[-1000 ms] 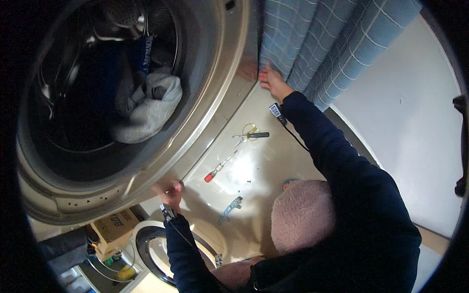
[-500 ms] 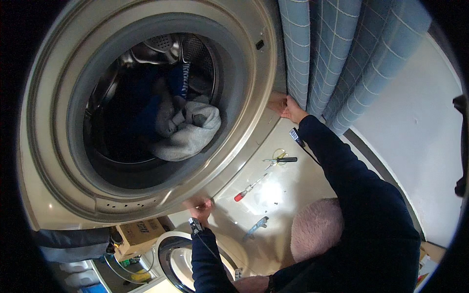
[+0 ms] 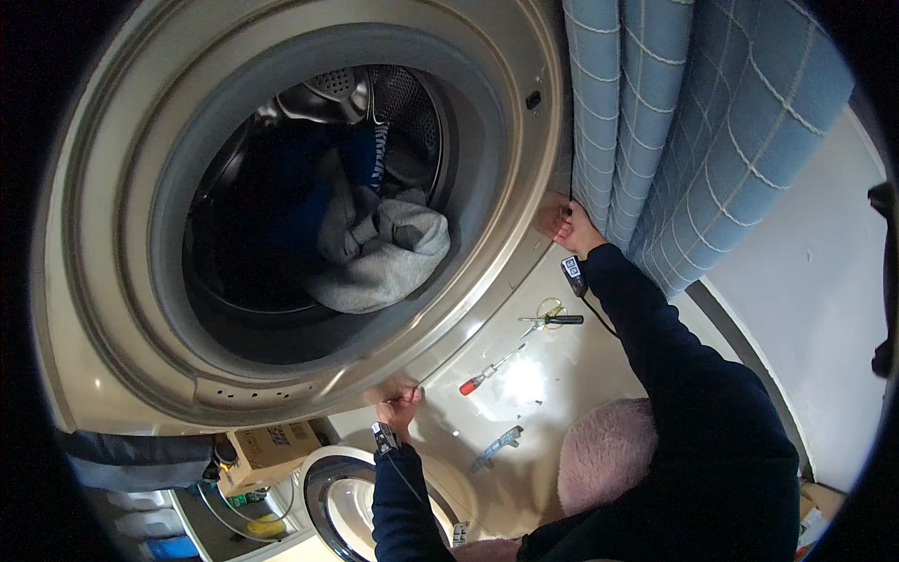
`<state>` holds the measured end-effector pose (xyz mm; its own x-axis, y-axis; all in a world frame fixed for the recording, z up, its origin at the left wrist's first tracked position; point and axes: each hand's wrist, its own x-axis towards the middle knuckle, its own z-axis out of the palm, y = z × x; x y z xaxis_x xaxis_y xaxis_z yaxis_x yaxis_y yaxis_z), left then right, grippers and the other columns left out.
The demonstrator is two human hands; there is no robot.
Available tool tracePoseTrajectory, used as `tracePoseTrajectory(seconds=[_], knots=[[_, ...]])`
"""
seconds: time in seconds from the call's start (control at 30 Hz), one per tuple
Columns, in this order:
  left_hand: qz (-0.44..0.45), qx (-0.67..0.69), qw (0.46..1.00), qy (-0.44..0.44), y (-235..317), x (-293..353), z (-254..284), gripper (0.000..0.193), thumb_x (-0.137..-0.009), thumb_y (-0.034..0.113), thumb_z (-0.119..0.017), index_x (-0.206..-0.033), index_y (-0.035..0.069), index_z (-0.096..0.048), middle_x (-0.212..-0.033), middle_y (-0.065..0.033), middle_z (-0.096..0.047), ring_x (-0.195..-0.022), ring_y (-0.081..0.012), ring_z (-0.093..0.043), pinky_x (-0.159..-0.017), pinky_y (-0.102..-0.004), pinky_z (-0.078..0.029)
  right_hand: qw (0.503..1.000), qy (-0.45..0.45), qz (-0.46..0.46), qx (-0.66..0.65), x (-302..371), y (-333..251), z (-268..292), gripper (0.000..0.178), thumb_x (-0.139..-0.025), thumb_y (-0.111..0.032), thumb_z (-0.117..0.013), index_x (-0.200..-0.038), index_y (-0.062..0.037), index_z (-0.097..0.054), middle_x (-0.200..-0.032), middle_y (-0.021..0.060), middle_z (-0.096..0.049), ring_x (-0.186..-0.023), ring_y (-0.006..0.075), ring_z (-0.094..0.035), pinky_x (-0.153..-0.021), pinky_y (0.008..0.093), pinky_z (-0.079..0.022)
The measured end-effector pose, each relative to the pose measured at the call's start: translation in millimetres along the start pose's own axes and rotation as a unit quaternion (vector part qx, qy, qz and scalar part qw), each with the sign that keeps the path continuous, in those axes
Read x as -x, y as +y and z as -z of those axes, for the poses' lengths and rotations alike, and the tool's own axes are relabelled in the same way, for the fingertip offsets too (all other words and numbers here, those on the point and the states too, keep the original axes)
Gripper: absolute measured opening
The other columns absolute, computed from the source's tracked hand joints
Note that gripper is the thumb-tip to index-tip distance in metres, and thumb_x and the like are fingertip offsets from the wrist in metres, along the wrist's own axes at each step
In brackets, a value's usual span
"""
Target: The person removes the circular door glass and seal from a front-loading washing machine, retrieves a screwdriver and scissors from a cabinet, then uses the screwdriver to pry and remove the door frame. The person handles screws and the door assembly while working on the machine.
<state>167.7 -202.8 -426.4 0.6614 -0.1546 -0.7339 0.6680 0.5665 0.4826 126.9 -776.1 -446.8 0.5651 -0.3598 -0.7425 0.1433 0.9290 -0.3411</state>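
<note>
The beige front panel of a washing machine (image 3: 122,351) fills the upper left, its round opening ringed by a grey rubber seal (image 3: 234,342). Inside the drum lie grey cloth (image 3: 379,272) and dark blue cloth. My left hand (image 3: 401,405) is closed at the panel's lower edge, fingertips pinched against it. At the panel's right side, beside the curtain, my right hand (image 3: 579,229) is closed on the edge with curled fingers. What the fingertips press on is partly hidden. Both hands mirror faintly in the glossy panel.
On the glossy beige surface lie a red-handled screwdriver (image 3: 478,382), a black-handled screwdriver (image 3: 562,319) and a blue tool (image 3: 496,448). A round door (image 3: 323,482) sits by my left forearm, near a cardboard box (image 3: 272,454). A blue checked curtain (image 3: 646,140) hangs at the right.
The washing machine, tools and both hands sit slightly farther right in the picture, and the curtain spreads wider. Both hands stay at the same panel edges.
</note>
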Motion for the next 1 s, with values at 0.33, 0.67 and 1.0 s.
tracePoseTrajectory(seconds=[0.33, 0.67, 1.0], knots=[[0.010, -0.113, 0.986, 0.121, 21, -1, 22, 0.033, -0.089, 0.029, -0.048, -0.102, 0.000, -0.053, -0.087, -0.0137, -0.059, -0.074, -0.0277, -0.057, -0.064, -0.0385, -0.047, 0.985, 0.042, 0.025, 0.165, 34, -27, -19, 0.031, -0.094, -0.038, -0.043, -0.106, -0.0103, -0.051, -0.101, 0.0123, -0.061, -0.096, 0.0263, -0.060, -0.083, 0.0417, -0.049], [-0.088, -0.387, 0.915, 0.073, 55, 52, -2, 0.039, -0.093, 0.038, -0.044, -0.101, 0.002, -0.059, -0.092, -0.0082, -0.063, -0.078, -0.0178, -0.062, -0.064, -0.0281, -0.044, 0.922, -0.051, 0.048, 0.382, 100, 1, -11, 0.021, -0.089, -0.026, -0.053, -0.094, -0.0070, -0.060, -0.086, 0.0047, -0.065, -0.078, 0.0165, -0.064, -0.069, 0.0311, -0.052], [-0.192, -0.550, 0.813, -0.022, 72, 84, 17, 0.035, -0.093, 0.031, -0.052, -0.098, -0.001, -0.064, -0.085, -0.0077, -0.064, -0.070, -0.0146, -0.061, -0.061, -0.0240, -0.045, 0.932, -0.077, 0.048, 0.351, 115, 43, -14, 0.028, -0.084, -0.033, -0.057, -0.100, -0.0098, -0.055, -0.089, 0.0057, -0.063, -0.082, 0.0177, -0.064, -0.067, 0.0316, -0.052]])
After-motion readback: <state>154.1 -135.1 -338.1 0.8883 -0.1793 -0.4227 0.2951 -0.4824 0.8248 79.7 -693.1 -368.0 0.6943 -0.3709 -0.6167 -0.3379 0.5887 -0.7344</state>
